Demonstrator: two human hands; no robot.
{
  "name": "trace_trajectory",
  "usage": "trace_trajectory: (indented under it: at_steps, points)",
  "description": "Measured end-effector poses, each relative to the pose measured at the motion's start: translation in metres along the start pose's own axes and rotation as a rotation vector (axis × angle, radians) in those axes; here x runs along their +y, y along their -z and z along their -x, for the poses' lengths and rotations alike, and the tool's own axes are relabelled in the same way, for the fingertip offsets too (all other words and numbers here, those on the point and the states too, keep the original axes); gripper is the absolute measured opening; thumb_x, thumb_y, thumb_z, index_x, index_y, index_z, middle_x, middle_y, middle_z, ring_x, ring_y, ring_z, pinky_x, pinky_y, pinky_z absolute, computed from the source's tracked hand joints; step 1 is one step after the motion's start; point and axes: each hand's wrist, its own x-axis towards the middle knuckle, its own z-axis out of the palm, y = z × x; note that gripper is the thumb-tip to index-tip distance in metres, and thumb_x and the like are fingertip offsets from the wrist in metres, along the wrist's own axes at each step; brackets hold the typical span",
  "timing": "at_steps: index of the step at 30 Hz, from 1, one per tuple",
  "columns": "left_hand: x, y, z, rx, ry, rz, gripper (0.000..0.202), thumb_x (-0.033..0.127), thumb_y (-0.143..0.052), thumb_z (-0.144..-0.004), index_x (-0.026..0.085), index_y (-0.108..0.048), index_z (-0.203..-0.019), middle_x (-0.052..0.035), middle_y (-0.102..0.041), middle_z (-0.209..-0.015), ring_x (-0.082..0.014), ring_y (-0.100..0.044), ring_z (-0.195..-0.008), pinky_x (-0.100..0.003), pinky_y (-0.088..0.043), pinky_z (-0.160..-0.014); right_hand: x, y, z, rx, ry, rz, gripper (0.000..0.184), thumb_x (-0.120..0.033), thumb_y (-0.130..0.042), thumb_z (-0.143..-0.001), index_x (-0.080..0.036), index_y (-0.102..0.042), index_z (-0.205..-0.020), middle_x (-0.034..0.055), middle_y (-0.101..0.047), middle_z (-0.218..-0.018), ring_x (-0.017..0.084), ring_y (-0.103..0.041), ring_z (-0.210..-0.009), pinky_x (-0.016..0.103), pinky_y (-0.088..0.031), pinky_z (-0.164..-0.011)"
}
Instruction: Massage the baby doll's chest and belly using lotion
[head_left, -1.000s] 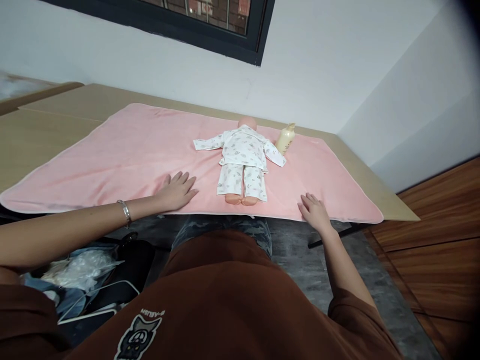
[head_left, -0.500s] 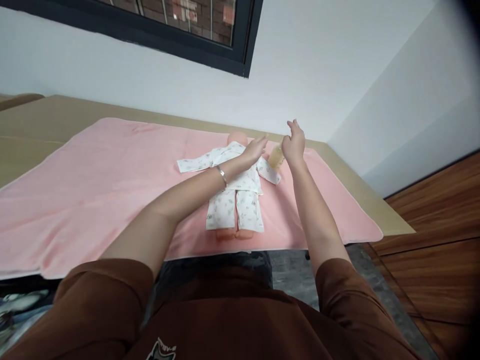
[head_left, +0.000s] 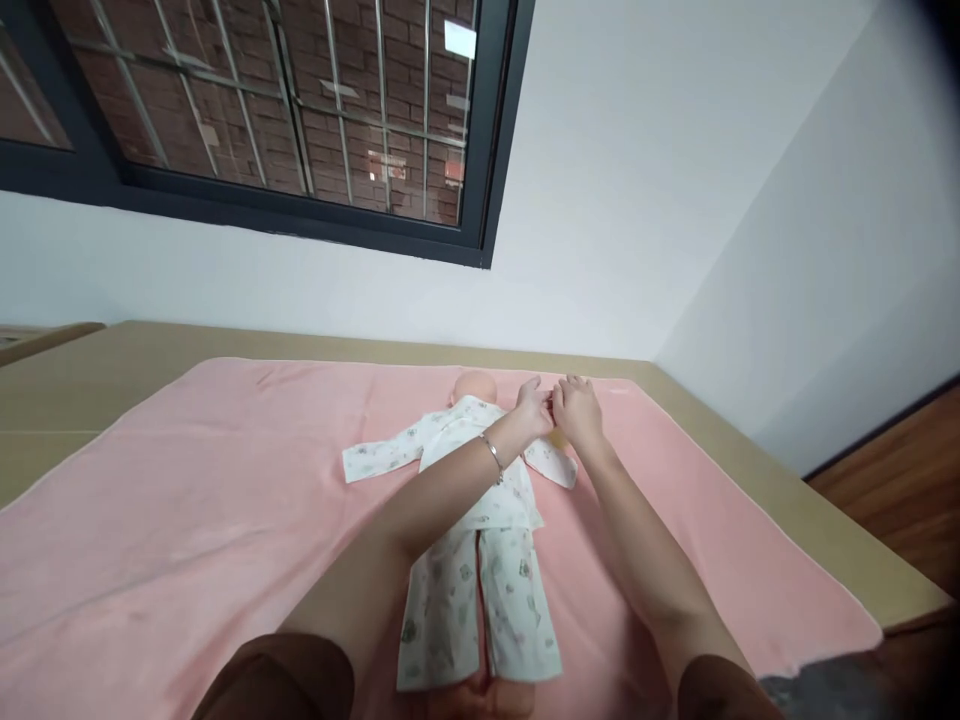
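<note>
A baby doll (head_left: 474, 386) lies on its back, in a white patterned top (head_left: 382, 455) and matching trousers (head_left: 521, 600). My left hand (head_left: 534, 408), with a silver bracelet on the wrist, reaches across the doll's chest; its thumb is raised and its fingers stretch towards the right. Beside it my right hand (head_left: 577, 408) has its fingers curled at the left fingertips. Whatever may be between those fingers is hidden. A yellowish bottle (head_left: 559, 437) sits just below my hands, mostly covered by them, near the doll's sleeve.
A pink blanket (head_left: 262, 520) spreads under the doll over a tan table (head_left: 195, 335). A white wall (head_left: 585, 260) and a dark-framed window (head_left: 480, 235) with bars rise behind. Brown wood panelling (head_left: 892, 480) stands at the right.
My hands were apart and have come together above the bottle. The right hand's spread fingers have curled in. My view has tilted up, showing more window; the doll stays put.
</note>
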Motion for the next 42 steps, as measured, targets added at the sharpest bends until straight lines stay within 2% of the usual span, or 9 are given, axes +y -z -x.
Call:
trace_trajectory:
  at_steps: [3,6,11,18,25,30,36,39,42]
  points:
    - [0.003,0.01,0.007,-0.026,0.046,-0.011,0.039,0.043,-0.034,-0.095,0.012,-0.059,-0.091,-0.0115,-0.064,-0.082,-0.0208,-0.067,-0.072,-0.032,-0.055,-0.07,-0.002,0.008,-0.004,-0.172,0.01,0.183,0.047,-0.032,-0.033,-0.097,-0.002,-0.068,-0.104,0.0304,-0.057,-0.129,0.037,-0.049,-0.127,0.051,-0.03,-0.109]
    - [0.007,0.026,0.029,-0.04,0.119,-0.054,0.039,0.042,-0.037,-0.094,0.01,-0.06,-0.1,-0.0169,-0.067,-0.094,-0.0241,-0.069,-0.082,-0.037,-0.056,-0.075,-0.003,0.016,-0.017,-0.303,0.005,0.258,0.047,-0.041,-0.038,-0.097,-0.007,-0.07,-0.1,0.026,-0.068,-0.108,0.035,-0.061,-0.111,0.049,-0.038,-0.101]
    - [0.024,0.049,0.074,-0.06,0.158,-0.123,0.048,0.044,-0.038,-0.093,0.008,-0.059,-0.117,-0.0219,-0.065,-0.117,-0.0286,-0.068,-0.104,-0.041,-0.054,-0.087,-0.008,0.019,-0.034,-0.352,-0.037,0.246,0.05,-0.044,-0.033,-0.098,-0.012,-0.07,-0.091,0.0199,-0.073,-0.088,0.031,-0.069,-0.087,0.041,-0.047,-0.081]
    - [0.054,0.054,0.108,-0.108,0.086,-0.08,0.041,0.036,-0.039,-0.094,0.007,-0.061,-0.113,-0.0217,-0.066,-0.117,-0.0294,-0.068,-0.104,-0.044,-0.054,-0.092,-0.009,0.017,-0.029,-0.324,-0.115,0.263,0.048,-0.042,-0.03,-0.097,-0.016,-0.068,-0.088,0.017,-0.072,-0.081,0.029,-0.068,-0.072,0.036,-0.044,-0.059]
    - [0.068,0.058,0.125,-0.029,0.064,-0.03,0.034,0.031,-0.041,-0.091,0.009,-0.061,-0.108,-0.0212,-0.067,-0.113,-0.0294,-0.07,-0.099,-0.044,-0.056,-0.087,0.017,0.031,-0.022,-0.3,-0.085,-0.064,0.045,-0.052,-0.039,-0.094,-0.026,-0.063,-0.122,0.0105,-0.07,-0.115,0.03,-0.068,-0.097,0.035,-0.05,-0.068]
    - [0.08,0.066,0.138,-0.013,0.059,-0.039,0.031,0.03,-0.043,-0.09,0.011,-0.065,-0.098,-0.0177,-0.071,-0.102,-0.0266,-0.071,-0.09,-0.04,-0.057,-0.079,0.02,0.035,-0.026,-0.174,-0.136,-0.091,0.043,-0.051,-0.036,-0.094,-0.024,-0.066,-0.078,0.011,-0.07,-0.091,0.028,-0.065,-0.081,0.036,-0.047,-0.058]
    - [0.087,0.068,0.144,-0.043,-0.005,-0.036,0.028,0.029,-0.045,-0.088,0.013,-0.068,-0.091,-0.0147,-0.072,-0.096,-0.0241,-0.071,-0.087,-0.037,-0.056,-0.079,-0.021,0.026,-0.013,-0.188,0.024,0.056,0.038,-0.043,-0.038,-0.094,-0.022,-0.069,-0.103,0.014,-0.071,-0.099,0.037,-0.062,-0.099,0.05,-0.05,-0.077]
    - [0.081,0.067,0.143,-0.017,-0.004,-0.022,0.025,0.025,-0.045,-0.087,0.013,-0.068,-0.089,-0.0138,-0.072,-0.093,-0.0231,-0.07,-0.084,-0.037,-0.055,-0.078,-0.056,0.032,0.01,-0.246,0.282,-0.228,0.036,-0.04,-0.04,-0.096,-0.03,-0.061,-0.123,0.0068,-0.067,-0.12,0.033,-0.06,-0.112,0.052,-0.05,-0.092]
    - [0.073,0.062,0.146,0.002,-0.011,0.004,0.018,0.019,-0.048,-0.083,0.015,-0.064,-0.076,-0.0077,-0.067,-0.076,-0.0159,-0.063,-0.066,-0.03,-0.052,-0.067,-0.086,0.037,0.034,-0.173,0.462,-0.497,0.048,-0.032,-0.039,-0.097,-0.036,-0.038,-0.145,0.0003,-0.042,-0.152,0.029,-0.044,-0.136,0.056,-0.043,-0.108]
